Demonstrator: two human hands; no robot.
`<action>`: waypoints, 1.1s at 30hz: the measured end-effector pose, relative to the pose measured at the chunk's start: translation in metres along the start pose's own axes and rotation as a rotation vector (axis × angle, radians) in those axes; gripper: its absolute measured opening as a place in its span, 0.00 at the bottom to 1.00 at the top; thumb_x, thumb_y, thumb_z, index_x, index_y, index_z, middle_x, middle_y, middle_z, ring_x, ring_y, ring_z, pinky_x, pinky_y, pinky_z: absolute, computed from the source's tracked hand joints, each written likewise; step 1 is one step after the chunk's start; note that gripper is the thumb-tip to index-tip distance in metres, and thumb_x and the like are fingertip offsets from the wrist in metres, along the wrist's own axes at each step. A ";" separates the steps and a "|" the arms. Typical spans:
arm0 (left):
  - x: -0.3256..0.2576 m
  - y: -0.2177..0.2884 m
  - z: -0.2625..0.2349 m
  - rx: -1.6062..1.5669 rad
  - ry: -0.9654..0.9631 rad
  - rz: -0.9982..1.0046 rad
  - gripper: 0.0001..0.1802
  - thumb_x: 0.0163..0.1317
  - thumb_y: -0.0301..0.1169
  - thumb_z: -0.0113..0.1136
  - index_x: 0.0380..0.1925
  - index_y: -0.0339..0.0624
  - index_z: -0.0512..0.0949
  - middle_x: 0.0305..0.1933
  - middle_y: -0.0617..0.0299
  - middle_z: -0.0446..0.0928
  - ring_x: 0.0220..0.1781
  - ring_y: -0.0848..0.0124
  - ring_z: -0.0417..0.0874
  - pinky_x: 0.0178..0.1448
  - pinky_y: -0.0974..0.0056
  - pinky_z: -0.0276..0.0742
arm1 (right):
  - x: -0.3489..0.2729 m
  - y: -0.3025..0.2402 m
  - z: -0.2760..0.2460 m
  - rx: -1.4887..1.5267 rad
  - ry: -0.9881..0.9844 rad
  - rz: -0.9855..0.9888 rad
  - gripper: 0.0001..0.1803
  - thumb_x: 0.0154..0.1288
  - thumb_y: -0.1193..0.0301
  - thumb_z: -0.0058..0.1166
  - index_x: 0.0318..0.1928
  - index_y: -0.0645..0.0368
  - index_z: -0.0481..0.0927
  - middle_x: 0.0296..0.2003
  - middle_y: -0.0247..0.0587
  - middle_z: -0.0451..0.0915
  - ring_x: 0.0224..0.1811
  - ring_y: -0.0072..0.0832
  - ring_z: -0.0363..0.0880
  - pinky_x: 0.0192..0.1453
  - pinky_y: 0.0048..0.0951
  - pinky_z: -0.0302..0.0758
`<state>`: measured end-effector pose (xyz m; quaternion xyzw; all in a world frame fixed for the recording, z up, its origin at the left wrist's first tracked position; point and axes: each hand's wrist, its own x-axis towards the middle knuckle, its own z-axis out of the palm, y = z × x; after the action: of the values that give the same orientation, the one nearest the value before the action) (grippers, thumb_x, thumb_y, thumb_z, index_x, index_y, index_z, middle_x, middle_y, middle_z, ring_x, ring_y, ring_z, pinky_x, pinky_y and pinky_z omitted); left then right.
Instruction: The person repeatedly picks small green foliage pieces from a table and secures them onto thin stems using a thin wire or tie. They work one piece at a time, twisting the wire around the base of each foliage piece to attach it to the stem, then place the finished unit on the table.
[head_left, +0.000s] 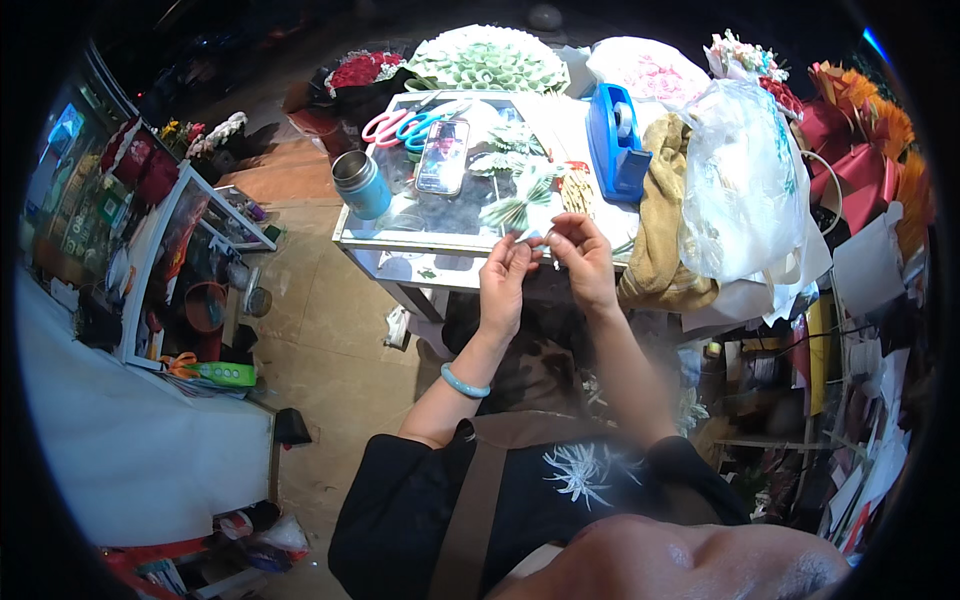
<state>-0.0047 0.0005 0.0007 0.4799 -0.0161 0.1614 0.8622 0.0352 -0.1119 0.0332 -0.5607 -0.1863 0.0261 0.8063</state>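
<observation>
At the near edge of the glass-topped table (400, 238), my left hand (508, 268) and my right hand (585, 262) come together with fingertips pinched. A small pale piece (537, 243) shows between them; its kind is too small to tell. Just beyond my fingertips is a pleated green-and-white paper fan (528, 196); I cannot tell whether my fingers touch it. More pleated paper pieces (508, 150) lie behind it. Beside my right hand is a bundle of thin tan sticks (577, 190). My left wrist wears a pale green bangle (465, 382).
On the table are a blue tape dispenser (618, 150), a phone (443, 157), pink-handled scissors (384, 128), blue-handled scissors (418, 125) and a blue steel-topped cup (361, 186). A brown cloth (655, 215) and a clear plastic bag (740, 190) crowd the right. Bouquets (487, 60) line the back.
</observation>
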 end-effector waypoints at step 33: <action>0.011 0.036 -0.017 -0.089 0.007 -0.004 0.08 0.59 0.29 0.57 0.28 0.33 0.77 0.27 0.57 0.80 0.29 0.72 0.79 0.40 0.69 0.75 | -0.031 0.010 -0.023 -0.339 -0.061 0.216 0.08 0.61 0.71 0.54 0.36 0.65 0.79 0.25 0.29 0.75 0.26 0.11 0.68 0.29 0.16 0.65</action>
<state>-0.0072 0.0354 0.0234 0.4405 -0.0194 0.1604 0.8831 0.0158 -0.1363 0.0092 -0.7040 -0.1511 0.0975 0.6870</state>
